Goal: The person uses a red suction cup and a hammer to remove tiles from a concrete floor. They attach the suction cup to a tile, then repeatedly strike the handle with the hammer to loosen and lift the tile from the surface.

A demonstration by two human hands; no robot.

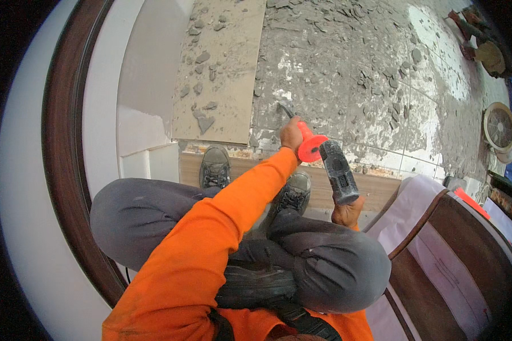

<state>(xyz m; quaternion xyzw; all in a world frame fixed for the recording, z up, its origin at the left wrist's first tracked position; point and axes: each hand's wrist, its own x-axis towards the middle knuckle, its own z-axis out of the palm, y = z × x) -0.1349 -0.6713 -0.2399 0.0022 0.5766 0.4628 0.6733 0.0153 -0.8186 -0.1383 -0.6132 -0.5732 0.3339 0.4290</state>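
Note:
My left hand [290,135] is closed round a chisel with a bright orange-red grip and round hand guard [311,149]. The chisel's dark metal end [287,108] slants down to the broken floor surface [324,108]. My right hand [349,212] holds a club hammer, its handle mostly hidden by the head and hand. The blocky, dusty dark hammer head [339,170] is just right of the chisel's guard, close to its struck end. Whether the two touch is hard to tell. Both hands are in front of my bent knees.
Grey chips and rubble [375,79] litter the scraped floor. A beige panel [222,85] lies along the left wall. My shoes [215,167] are on a wood-look strip [370,187]. Brown furniture with pale sheeting [421,199] stands at right, a round fan [499,128] beyond it.

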